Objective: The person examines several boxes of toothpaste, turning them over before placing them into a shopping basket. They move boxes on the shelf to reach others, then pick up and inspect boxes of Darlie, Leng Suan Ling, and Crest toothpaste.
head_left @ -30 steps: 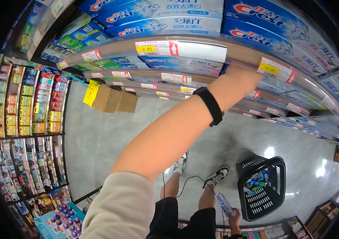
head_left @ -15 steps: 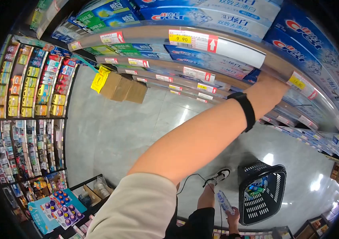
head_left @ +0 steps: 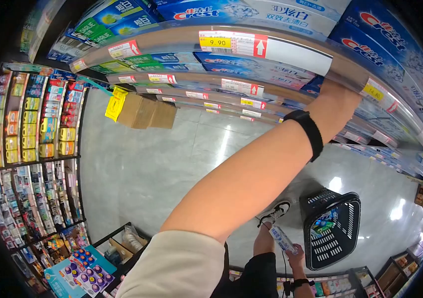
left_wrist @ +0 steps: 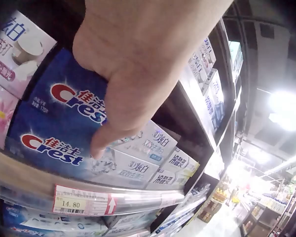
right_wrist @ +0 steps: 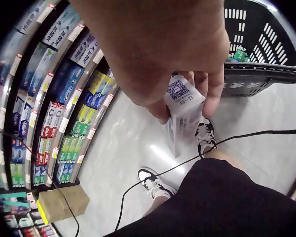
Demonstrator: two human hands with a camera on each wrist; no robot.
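My left hand reaches in at the shelf lip, and its fingers are out of sight in the head view. In the left wrist view it lies over stacked blue-and-white Crest toothpaste boxes, the thumb pointing down across their fronts. I cannot tell whether its hidden fingers grip a box. Down by my leg, my right hand holds a slim white toothpaste box with blue lettering. The right wrist view shows thumb and fingers pinching this box around its end, which bears a QR code.
A black slotted basket with a few packs inside stands on the floor, right of my right hand. Cardboard cartons lie at the shelf's foot. A shelf lip with price tags runs across the front. A black cable hangs by my legs.
The head view shifted, and the left arm appears farther right, with the hand still at the shelf lip. The right hand with the toothpaste box rose slightly, showing more forearm.
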